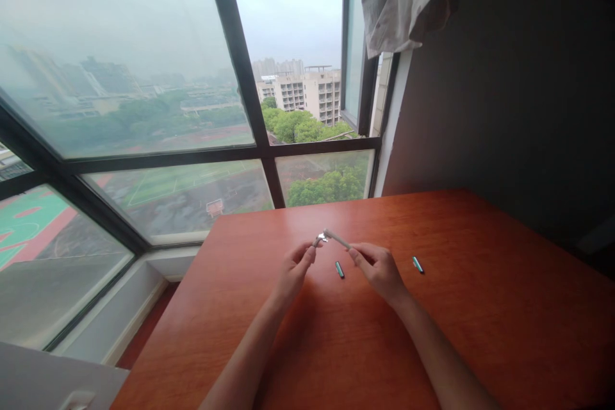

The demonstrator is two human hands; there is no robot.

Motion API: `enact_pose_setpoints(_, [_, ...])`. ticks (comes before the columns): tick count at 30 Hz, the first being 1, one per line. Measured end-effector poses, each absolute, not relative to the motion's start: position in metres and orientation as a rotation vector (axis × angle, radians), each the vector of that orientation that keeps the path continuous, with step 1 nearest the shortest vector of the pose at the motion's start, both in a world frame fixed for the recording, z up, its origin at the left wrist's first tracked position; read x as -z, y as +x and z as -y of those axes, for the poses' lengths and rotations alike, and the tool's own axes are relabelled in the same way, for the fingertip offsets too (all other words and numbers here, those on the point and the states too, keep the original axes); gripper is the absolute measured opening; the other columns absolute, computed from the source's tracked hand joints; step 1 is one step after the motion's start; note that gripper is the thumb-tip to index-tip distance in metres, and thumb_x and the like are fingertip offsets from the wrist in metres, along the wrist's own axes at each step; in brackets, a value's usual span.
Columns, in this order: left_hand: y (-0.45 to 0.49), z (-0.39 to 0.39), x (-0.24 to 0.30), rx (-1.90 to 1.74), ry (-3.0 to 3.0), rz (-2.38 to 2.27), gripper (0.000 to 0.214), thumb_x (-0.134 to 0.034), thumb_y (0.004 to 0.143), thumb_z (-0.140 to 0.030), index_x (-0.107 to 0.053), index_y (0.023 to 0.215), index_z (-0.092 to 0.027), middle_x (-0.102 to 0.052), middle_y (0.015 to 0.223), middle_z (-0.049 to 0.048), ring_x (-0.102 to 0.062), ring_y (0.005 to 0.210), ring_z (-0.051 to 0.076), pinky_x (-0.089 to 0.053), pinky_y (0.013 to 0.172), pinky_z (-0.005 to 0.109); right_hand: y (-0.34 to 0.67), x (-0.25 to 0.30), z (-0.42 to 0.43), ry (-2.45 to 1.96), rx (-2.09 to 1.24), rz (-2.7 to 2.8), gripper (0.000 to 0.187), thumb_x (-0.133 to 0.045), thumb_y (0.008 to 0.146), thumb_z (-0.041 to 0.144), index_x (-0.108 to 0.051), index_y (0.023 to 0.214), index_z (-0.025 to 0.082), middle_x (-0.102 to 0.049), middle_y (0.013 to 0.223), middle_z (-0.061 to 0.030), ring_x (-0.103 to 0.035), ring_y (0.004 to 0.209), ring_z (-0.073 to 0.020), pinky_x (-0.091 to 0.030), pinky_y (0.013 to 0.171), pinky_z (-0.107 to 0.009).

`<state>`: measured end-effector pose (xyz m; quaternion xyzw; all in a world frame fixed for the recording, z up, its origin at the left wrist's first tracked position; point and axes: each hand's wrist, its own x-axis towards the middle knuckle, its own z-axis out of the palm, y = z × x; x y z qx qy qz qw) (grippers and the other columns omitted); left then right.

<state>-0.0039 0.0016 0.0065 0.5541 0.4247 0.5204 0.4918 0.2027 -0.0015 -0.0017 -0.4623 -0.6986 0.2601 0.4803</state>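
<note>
Above the middle of the table, my left hand is closed in a pinch around what looks like a razor handle, with a shiny silver end pointing up and right. My right hand pinches a slim grey stick, possibly a brush or a second handle. Its thicker tip meets or nearly meets the silver end; I cannot tell if they touch. A small teal-and-black piece like a razor cartridge lies on the table between my hands. Another such cartridge lies to the right of my right hand.
The reddish-brown wooden table reaches to the windows, with its left edge over a gap by the low wall. An open window sash stands at the upper right. Beside it hangs a grey cloth. A dark wall rises on the right.
</note>
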Motion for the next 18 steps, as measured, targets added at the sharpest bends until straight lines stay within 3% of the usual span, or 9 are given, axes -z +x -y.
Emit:
enact_pose_setpoints(9, [-0.008,-0.003,-0.006,-1.324,1.429,-1.092,0.025,-0.065,0.077,-0.036,-0.073,0.094,-0.018,-0.065,0.082,0.0048,-0.054,0.080,0.021,-0.039,0.075,0.026,0.215,0.001,-0.001,-1.143,-0.515,1.845,0.031,-0.048,0.089,0.038,-0.072,0.087,0.018,-0.068,0.073,-0.0064,-0.057,0.063,-0.0175,-0.041,0.058,-0.027])
enact_pose_setpoints(18, [-0.007,0.000,-0.014,-1.336,1.499,-1.115,0.023,-0.067,0.076,-0.034,-0.075,0.091,-0.019,-0.066,0.081,0.0057,-0.054,0.077,0.021,-0.039,0.072,0.026,0.216,0.004,-0.003,-1.193,-0.478,1.813,0.031,-0.048,0.089,0.037,-0.072,0.088,0.018,-0.069,0.077,-0.0082,-0.057,0.066,-0.0190,-0.042,0.060,-0.029])
